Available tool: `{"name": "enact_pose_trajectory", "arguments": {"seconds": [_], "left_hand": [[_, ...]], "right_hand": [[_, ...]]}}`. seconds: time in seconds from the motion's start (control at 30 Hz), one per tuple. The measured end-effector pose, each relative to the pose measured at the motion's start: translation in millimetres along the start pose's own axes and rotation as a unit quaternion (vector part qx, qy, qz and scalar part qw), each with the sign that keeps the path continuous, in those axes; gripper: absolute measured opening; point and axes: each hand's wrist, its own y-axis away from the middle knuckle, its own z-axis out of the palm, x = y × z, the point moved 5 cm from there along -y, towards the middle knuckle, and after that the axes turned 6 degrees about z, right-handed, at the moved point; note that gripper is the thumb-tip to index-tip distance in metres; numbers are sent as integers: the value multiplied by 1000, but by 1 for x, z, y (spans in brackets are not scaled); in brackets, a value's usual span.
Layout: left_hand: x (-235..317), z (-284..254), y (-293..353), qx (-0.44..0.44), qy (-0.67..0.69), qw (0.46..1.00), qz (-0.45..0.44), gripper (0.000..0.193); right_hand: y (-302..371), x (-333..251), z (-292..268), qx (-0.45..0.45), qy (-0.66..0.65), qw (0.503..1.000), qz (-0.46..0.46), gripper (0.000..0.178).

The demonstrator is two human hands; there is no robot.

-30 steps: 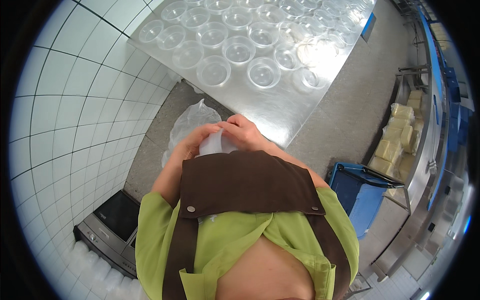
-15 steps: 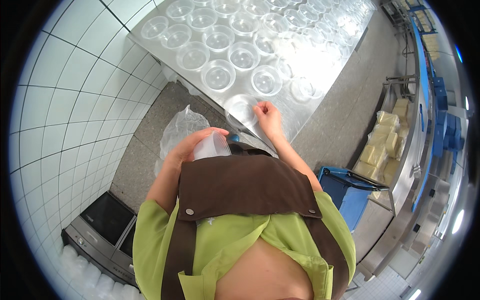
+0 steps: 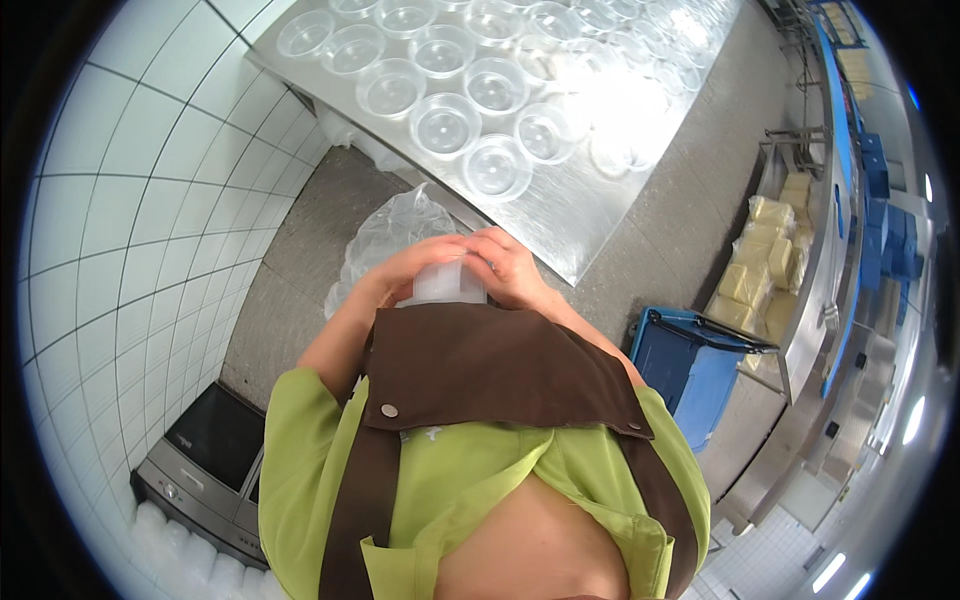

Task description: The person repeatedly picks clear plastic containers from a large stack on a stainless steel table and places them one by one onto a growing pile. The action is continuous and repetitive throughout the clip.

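Close against my apron, a nested stack of clear plastic bowls (image 3: pixel 447 284) is held in my left hand (image 3: pixel 412 264), whose fingers wrap round its upper side. My right hand (image 3: pixel 507 268) meets it there, fingers bent and closed at the top of the stack by the left fingertips. Part of the stack is hidden behind the apron. Just beyond my hands, a single clear bowl (image 3: pixel 497 168) stands on the steel table (image 3: pixel 560 235), nearest of several set out in rows.
A crumpled clear plastic bag (image 3: pixel 395 228) hangs or lies left of the table corner. White tiles (image 3: pixel 150 210) wall the left side, with a black and grey appliance (image 3: pixel 205 455) below. To the right are a blue cart (image 3: pixel 690 380) and wrapped pale yellow blocks (image 3: pixel 750 280).
My right hand has let go of the bowl at the table's near edge and come back to the stack. That bowl now stands farther in. My left hand has shifted slightly right.
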Motion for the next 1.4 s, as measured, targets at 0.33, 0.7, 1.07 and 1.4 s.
{"name": "enact_pose_trajectory", "arguments": {"seconds": [0.33,0.7,1.07,1.4], "left_hand": [[-9,34,-29,3,-21,1000,-5,43],[-61,129,-38,180,157,956,171,37],[-111,158,-48,184,148,946,223,26],[-122,122,-64,182,153,966,98,28]], "right_hand": [[31,19,-36,100,22,992,-69,25],[66,115,-105,-27,-181,983,31,19],[45,215,-175,183,-139,938,260,36],[101,75,-108,-45,-39,989,-134,21]]}}
